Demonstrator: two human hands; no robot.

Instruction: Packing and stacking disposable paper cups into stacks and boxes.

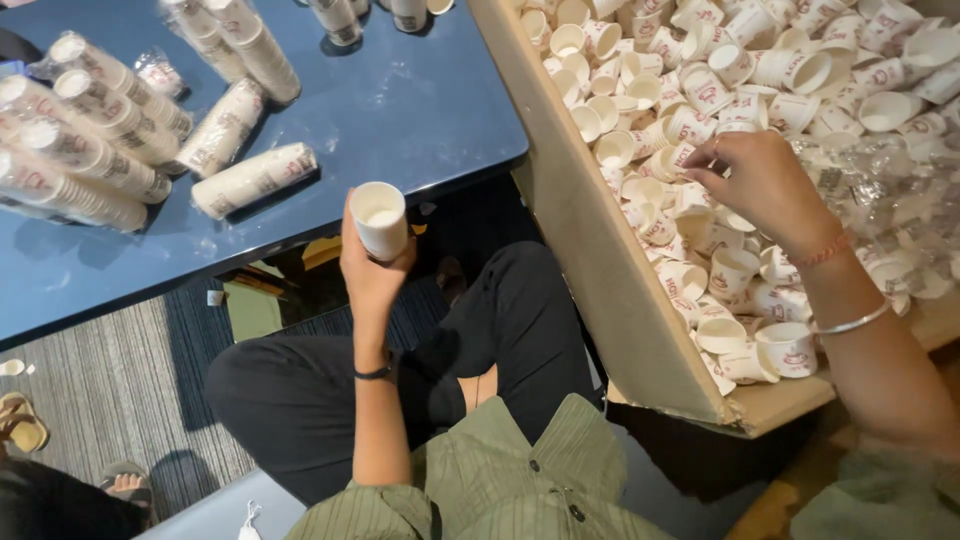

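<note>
My left hand (368,270) holds a short stack of small white paper cups (380,217) upright, just off the front edge of the blue table (400,110). My right hand (765,185) reaches into a big cardboard box (600,260) on the right and its fingers pinch at the loose white cups with red print (700,100) that fill it. Whether a cup is held in those fingers cannot be made out.
Several wrapped sleeves of stacked cups (255,178) lie on the table's left half. Clear plastic wrappers (880,190) pile in the box's right side. Another person's sandalled feet (120,485) show at the lower left on the grey striped carpet.
</note>
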